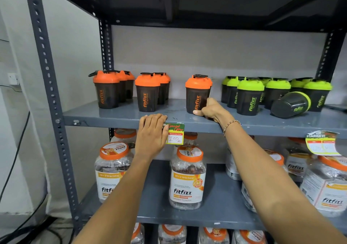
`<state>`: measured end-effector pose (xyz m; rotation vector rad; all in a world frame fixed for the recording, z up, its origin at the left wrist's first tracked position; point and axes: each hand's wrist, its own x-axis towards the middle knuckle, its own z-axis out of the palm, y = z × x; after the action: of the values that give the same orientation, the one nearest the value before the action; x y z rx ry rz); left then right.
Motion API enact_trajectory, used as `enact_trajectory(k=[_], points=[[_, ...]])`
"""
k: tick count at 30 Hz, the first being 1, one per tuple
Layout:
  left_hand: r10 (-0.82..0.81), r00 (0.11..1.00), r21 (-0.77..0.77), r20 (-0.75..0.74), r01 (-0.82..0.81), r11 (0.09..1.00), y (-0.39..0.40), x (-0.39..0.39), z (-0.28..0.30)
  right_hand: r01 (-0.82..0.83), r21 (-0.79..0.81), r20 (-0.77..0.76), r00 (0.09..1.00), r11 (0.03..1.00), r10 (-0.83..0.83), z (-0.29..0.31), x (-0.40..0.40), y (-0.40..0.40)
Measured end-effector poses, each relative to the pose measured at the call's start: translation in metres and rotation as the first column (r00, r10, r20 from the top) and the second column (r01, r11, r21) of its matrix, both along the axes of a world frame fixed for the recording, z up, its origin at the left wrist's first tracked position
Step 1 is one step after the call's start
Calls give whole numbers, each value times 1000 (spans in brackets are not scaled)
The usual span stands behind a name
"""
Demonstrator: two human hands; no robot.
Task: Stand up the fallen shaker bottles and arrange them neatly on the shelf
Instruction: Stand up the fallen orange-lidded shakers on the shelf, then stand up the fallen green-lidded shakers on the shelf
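Dark shaker bottles stand on the grey metal shelf [120, 117]. At the left, two rows of orange-lidded ones stand upright [106, 89] [147, 93]. A single orange-lidded shaker [197, 93] stands mid-shelf; my right hand [210, 109] wraps around its lower right side. Several green-lidded shakers [248, 97] stand at the right. One green-lidded shaker [290, 104] lies on its side in front of them, base toward me. My left hand [152, 131] rests flat on the shelf's front edge, fingers apart, holding nothing.
A price tag [175, 133] hangs from the shelf edge beside my left hand; another tag [322, 144] hangs at the right. Large orange-lidded jars [187, 178] fill the shelf below. The slotted upright post [48, 86] stands left, with cables near the floor.
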<state>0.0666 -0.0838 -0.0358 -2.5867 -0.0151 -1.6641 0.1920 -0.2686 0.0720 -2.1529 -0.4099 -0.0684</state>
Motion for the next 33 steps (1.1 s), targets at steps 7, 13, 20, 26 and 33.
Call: enact_trajectory(k=[7,13,20,26,33], points=[[-35,999,-101,0,35,994,-9,-6,5,30,132,-32,999,991,-26,-5,-17,-19],[14,997,-214,79,4,977,-52,0,3,135,309,169,966,941,-194,-12,-39,-71],[-135,991,-150,22,137,979,-163,32,10,311,485,271,836,818,-478,2,-45,-190],[-126,992,-138,-33,120,983,-254,60,11,482,291,46,856,827,-515,1,-4,-286],[-116,988,-71,-98,109,991,-322,84,16,409,-12,63,911,913,-407,12,16,-295]])
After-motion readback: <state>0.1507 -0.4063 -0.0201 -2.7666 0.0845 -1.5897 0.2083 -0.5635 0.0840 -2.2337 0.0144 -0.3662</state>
